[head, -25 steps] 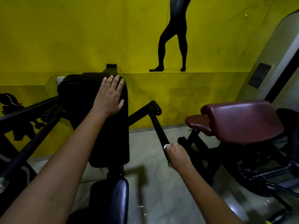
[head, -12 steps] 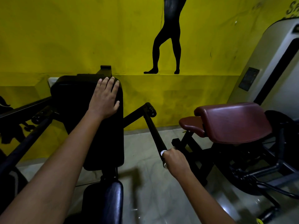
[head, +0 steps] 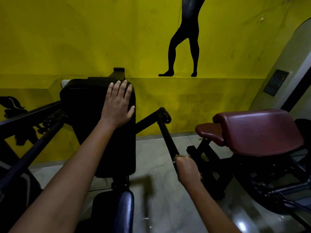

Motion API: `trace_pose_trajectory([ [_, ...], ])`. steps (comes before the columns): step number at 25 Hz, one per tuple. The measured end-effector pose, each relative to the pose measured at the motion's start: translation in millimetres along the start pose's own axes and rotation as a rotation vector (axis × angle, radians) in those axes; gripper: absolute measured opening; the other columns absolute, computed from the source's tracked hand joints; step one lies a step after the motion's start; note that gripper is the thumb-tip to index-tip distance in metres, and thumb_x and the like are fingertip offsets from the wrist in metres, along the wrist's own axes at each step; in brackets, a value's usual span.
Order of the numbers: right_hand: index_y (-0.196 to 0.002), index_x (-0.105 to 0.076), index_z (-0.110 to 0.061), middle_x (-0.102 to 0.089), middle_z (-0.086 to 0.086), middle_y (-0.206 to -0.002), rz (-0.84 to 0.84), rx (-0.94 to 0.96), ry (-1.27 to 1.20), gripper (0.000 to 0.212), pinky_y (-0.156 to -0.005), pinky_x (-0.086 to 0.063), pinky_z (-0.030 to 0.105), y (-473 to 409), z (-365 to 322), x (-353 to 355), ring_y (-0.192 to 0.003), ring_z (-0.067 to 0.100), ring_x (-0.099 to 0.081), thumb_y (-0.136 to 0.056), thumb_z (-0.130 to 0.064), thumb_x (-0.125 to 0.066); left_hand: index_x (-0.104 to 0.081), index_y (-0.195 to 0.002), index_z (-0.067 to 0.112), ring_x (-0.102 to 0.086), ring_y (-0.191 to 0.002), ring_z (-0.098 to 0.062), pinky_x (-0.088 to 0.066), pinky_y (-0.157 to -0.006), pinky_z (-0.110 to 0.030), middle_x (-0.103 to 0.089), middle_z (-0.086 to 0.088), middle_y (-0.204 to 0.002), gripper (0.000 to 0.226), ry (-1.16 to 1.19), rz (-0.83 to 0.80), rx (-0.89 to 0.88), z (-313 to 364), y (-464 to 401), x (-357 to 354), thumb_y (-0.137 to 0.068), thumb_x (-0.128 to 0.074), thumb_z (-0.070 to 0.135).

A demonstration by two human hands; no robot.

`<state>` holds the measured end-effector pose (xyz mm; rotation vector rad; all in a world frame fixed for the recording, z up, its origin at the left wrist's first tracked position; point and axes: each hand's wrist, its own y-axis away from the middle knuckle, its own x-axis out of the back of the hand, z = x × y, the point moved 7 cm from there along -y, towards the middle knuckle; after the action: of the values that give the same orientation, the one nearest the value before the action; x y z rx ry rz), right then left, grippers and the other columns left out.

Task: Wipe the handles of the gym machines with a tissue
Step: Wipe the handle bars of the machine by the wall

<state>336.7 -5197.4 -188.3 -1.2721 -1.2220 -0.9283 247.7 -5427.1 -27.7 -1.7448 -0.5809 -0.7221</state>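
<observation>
Our left hand (head: 117, 105) lies flat, fingers straight, on the black back pad (head: 94, 118). Our right hand (head: 186, 169) grips the right handle bar (head: 167, 137) near its low end; any tissue stays hidden. A maroon bench (head: 259, 132) stands right.

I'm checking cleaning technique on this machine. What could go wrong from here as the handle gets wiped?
The right hand grips the black handle bar near its lower end, with only a sliver of tissue showing, so skin may rub the bar instead. The upper stretch looks easy to skip. The left hand rests flat on the back pad; the left handle could be forgotten.
</observation>
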Motion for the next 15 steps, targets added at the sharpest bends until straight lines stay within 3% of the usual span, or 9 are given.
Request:
trace_pose_trajectory([
  [6, -0.087, -0.063, -0.007, -0.067, 0.012, -0.088, 0.001, -0.014, -0.036, 0.008, -0.060, -0.048, 0.035, -37, 1, -12, -0.080, 0.030, -0.066, -0.086, -0.004, -0.056, -0.032, -0.142, 0.005, -0.027, -0.138, -0.036, -0.012, -0.118, -0.048, -0.035, -0.019, -0.145, 0.071, -0.015, 0.060, 0.015, 1, 0, -4, -0.086, -0.055, 0.042],
  [15, -0.097, -0.064, -0.007, -0.066, 0.011, -0.099, -0.016, 0.015, -0.015, 0.015, -0.065, -0.047, 0.034, -100, -1, -27, -0.088, 0.030, -0.065, -0.089, -0.004, -0.053, -0.038, -0.141, 0.007, -0.029, -0.137, -0.033, -0.014, -0.118, -0.046, -0.039, -0.016, -0.145, 0.066, -0.050, 0.155, 0.049, 0, 0, -7, -0.087, -0.050, 0.044],
])
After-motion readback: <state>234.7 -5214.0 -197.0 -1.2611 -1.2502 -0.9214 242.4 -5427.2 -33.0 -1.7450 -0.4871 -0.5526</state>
